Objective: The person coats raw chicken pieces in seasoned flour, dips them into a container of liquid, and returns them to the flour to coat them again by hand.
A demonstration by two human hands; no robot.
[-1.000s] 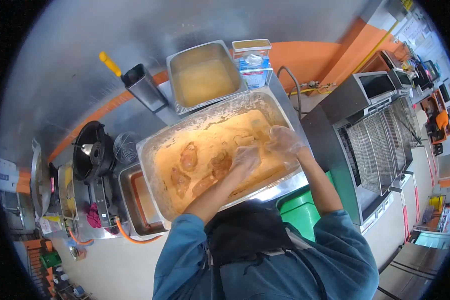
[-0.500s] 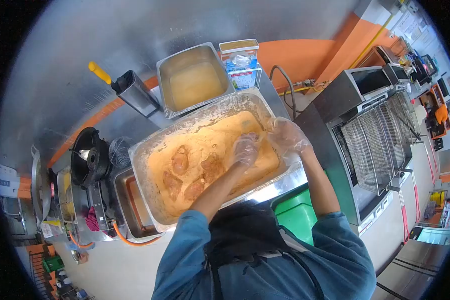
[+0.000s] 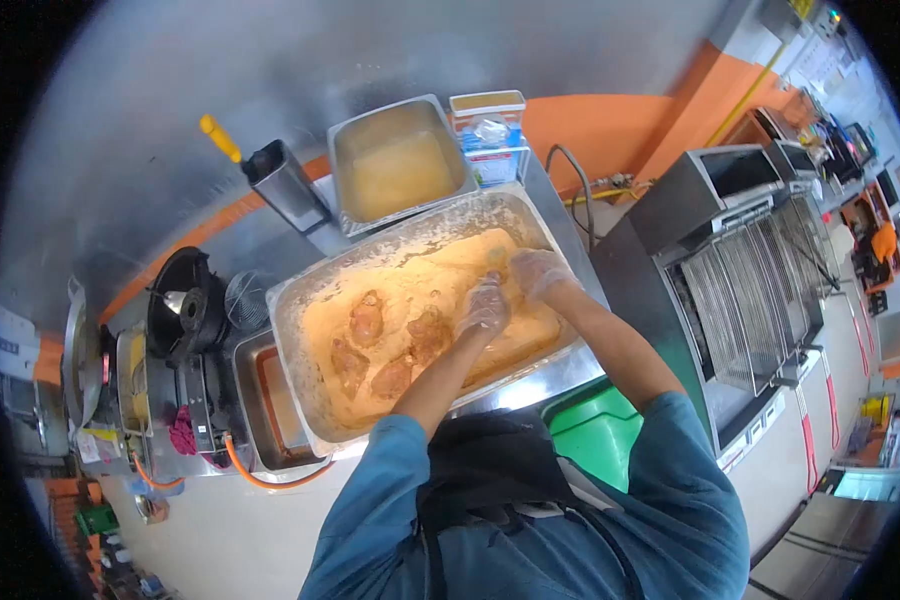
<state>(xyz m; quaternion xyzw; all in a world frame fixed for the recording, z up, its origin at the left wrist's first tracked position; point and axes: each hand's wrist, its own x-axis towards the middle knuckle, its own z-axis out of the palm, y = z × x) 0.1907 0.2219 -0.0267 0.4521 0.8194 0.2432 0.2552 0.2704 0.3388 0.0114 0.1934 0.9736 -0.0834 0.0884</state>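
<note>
Your gloved left hand (image 3: 484,307) and gloved right hand (image 3: 538,273) bend over the orange-tan powder (image 3: 440,265); whether they grasp anything, I cannot tell.

The large metal tray (image 3: 295,375) has a thin rim that looks smooth, its inner walls dusted to a rough, matt finish; the orange-yellow powder (image 3: 450,262) inside looks dry and matt. Beyond its far edge, the deep pan (image 3: 345,165) is smooth metal with a soft sheen. Past its near edge, the green bin (image 3: 595,435) looks like smooth plastic. Clear, crinkled plastic film covers both hands. The blue sleeves (image 3: 370,480) are matt cloth.
</note>
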